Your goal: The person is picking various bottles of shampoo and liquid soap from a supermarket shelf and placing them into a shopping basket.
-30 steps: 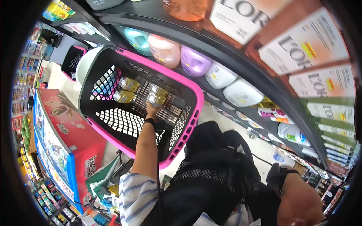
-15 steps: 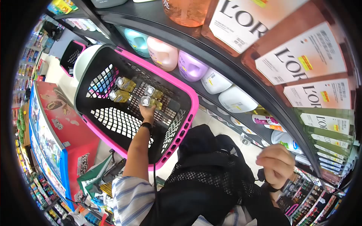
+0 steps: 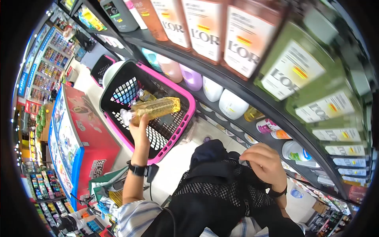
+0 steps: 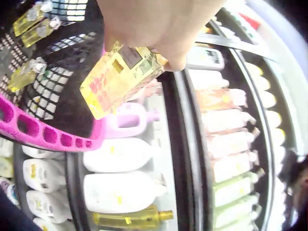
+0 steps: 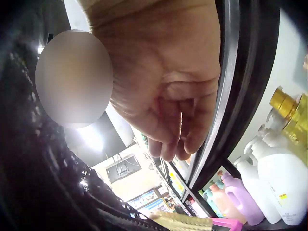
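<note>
A person's left hand (image 3: 140, 128) gripped a clear bottle of yellow liquid (image 3: 160, 108) over the opening of a black, pink-rimmed shopping basket (image 3: 191, 103) in a shop aisle. The fingers were closed around the bottle near its cap end, and it was tilted well over, its base directed toward the shelf side of the basket. From the left wrist, a face with reddish print showed on the bottle.

Inside the basket lay three similar yellow bottles (image 4: 26, 21), two side by side and the third a little apart. The right hand (image 3: 266, 164) was well apart from the basket, in front of a black mesh bag (image 3: 221, 185) on the person's body; its fingers were loosely bent, with nothing seen in their hold.

Alongside the basket ran a black shelf unit, where purple (image 3: 191, 77) and white detergent bottles (image 3: 233, 104) stood near the pink rim. Higher than the basket, large bottles with white "L'OR" labels (image 3: 241, 39) lined the upper shelf. Across the basket from the shelving was a red chest with a blue edge (image 3: 92, 134). Beyond the basket's far end were a white rounded object (image 3: 112, 74) and a second pink-rimmed basket (image 3: 103, 67).
</note>
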The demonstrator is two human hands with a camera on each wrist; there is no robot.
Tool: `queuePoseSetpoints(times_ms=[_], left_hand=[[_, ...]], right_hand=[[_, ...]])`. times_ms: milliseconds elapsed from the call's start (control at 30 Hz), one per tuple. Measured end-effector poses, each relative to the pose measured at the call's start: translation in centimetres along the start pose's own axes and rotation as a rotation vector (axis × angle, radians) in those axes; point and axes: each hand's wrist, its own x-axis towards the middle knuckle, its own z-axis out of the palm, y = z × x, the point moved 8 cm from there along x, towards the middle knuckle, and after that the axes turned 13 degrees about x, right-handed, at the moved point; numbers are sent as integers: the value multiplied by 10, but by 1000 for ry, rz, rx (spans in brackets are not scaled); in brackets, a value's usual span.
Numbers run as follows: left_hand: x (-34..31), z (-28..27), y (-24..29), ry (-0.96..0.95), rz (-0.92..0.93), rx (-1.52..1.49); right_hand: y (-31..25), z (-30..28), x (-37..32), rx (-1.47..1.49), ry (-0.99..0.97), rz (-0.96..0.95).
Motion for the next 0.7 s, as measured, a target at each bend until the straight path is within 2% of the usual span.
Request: queuePoseSetpoints(times_ms=[33, 67, 133, 167, 300, 333, 433, 467, 533, 567, 600, 633, 700], left_hand=[[-22, -1, 19, 58, 20, -39], [-38, 8, 44, -59, 123, -108], [-65, 19, 74, -144, 310, -386], [-77, 26, 83, -155, 320, -387], [-163, 118, 147, -595, 398, -649], [-207, 127, 155, -719, 404, -716], [-280, 198, 202, -1116, 395, -916], [-301, 209, 210, -1167, 386, -924], [-331, 233, 202, -1041, 318, -567], [-347, 249, 204, -1103, 320, -576], [-354, 326, 233, -1217, 337, -532], [-382, 336, 231, -1328, 360, -491], [-429, 320, 209, -1544, 431, -416]], right_hand=[[1, -4, -10, -9, 5, -9], [0, -8, -20, -17, 8, -17], [-9, -20, -34, -21, 34, -37], [-15, -25, -41, -29, 52, -45], [-31, -41, -79, 21, 48, -34], [-34, -44, -91, 34, 44, -61], [-39, -45, -133, 139, 24, -21], [-44, -49, -147, 118, 68, -6], [-46, -62, -173, 259, 220, 89], [-42, -70, -188, 199, 316, 133], [-38, -77, -204, 171, 372, 144], [-36, -84, -221, 207, 426, 107], [-36, -100, -253, 209, 465, -5]])
